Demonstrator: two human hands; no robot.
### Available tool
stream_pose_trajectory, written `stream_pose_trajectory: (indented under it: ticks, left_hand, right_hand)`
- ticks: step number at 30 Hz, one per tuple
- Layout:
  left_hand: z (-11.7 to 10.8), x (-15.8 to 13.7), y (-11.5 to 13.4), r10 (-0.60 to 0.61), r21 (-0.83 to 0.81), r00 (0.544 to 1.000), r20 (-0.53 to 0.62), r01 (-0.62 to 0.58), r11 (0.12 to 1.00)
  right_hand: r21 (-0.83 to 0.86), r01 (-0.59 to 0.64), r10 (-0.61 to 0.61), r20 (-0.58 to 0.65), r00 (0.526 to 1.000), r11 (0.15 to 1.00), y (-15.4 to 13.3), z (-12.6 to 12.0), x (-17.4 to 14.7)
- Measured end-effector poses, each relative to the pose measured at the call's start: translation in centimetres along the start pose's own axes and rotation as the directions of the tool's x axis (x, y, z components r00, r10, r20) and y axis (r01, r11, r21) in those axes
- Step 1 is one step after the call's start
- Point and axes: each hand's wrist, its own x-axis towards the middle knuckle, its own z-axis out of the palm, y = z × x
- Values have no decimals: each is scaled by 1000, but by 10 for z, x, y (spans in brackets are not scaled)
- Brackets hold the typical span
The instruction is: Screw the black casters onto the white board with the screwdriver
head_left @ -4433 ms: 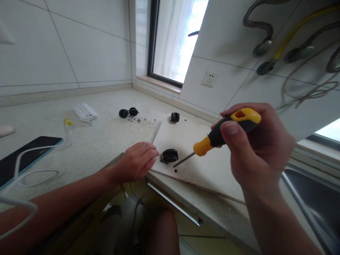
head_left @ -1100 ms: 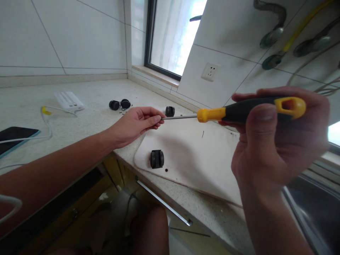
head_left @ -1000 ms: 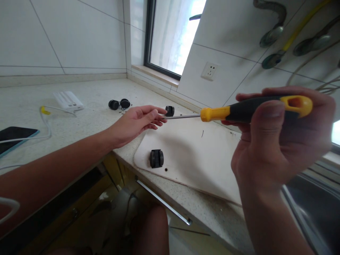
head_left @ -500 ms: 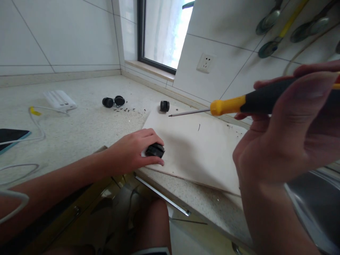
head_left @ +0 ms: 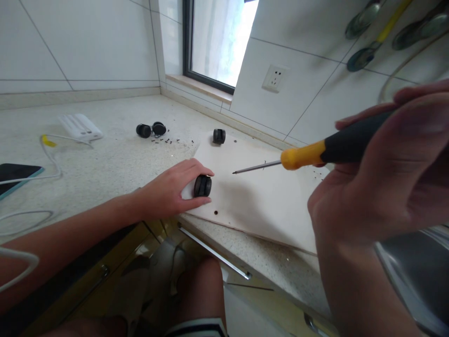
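Note:
My left hand (head_left: 175, 186) has its thumb and fingers on either side of a black caster wheel (head_left: 202, 186) at the near left end of a white board (head_left: 280, 210). A dark hole shows in the board just beside that caster. My right hand (head_left: 382, 187) is wrapped round the black and yellow handle of a screwdriver (head_left: 303, 155). Its thin metal shaft points left, and the tip appears to be above the board, apart from the caster. Another caster (head_left: 219, 136) stands at the board's far left corner.
Two more casters (head_left: 151, 129) and several small screws (head_left: 168, 141) lie on the speckled counter (head_left: 115, 150). A white power bank (head_left: 80, 127), a cable and a phone (head_left: 17, 177) are at the left. A metal sink (head_left: 414, 276) lies at the lower right.
The caster in my left hand has turned and shifted slightly left, uncovering the hole in the board. The screwdriver's tip has moved down and a little to the right.

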Motion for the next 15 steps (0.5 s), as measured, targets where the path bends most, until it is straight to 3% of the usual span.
stream_pose_trajectory:
  ticks: [1, 3, 8, 12, 15]
  left_hand:
    - [0, -2, -3, -2, 1, 1000, 2, 2, 1000]
    - [-1, -5, -10, 0, -18, 1000, 18, 0, 1000]
    - [-6, -11, -21, 34, -131, 997, 66, -26, 991]
    - [-8, -10, -22, 20, -173, 998, 55, -10, 985]
    - [-7, -10, -22, -12, -167, 999, 42, 19, 986]
  right_hand:
    - [-76, 99, -108, -122, 987, 992, -4, 4, 0]
    - [-178, 190, -223, -192, 956, 966, -8, 8, 1]
    - [-139, 179, -164, 108, 980, 974, -1, 1, -6]
    - [13, 123, -122, 266, 956, 992, 1, 2, -21]
    - [35, 124, -128, 369, 920, 992, -2, 5, -30]
